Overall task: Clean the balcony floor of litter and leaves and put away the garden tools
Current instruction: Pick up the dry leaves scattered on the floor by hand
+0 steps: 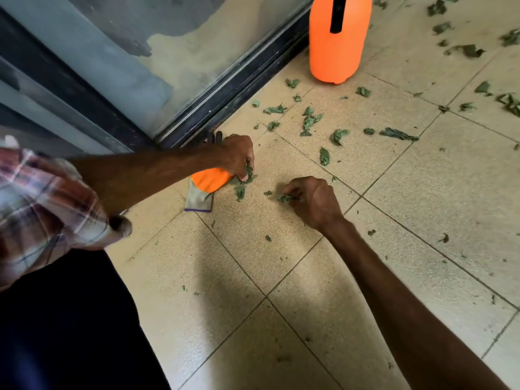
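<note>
Green leaves (311, 121) lie scattered over the beige tiled floor (422, 178). My left hand (239, 154) reaches down near the door track and pinches a small clump of leaves (249, 173) off the floor. Just to its right, my right hand (313, 199) pinches another leaf (285, 197) at floor level. An orange and grey garden glove (204, 190) lies flat on the tile, partly under my left wrist. An orange sprayer bottle (336, 46) with a black handle stands upright by the door track.
A sliding glass door with a dark track (230, 88) runs diagonally along the left. Dark tool handles (215, 135) poke out behind my left hand at the track. More leaves (464, 49) lie at the top right. My dark-trousered knee (70, 319) fills the lower left.
</note>
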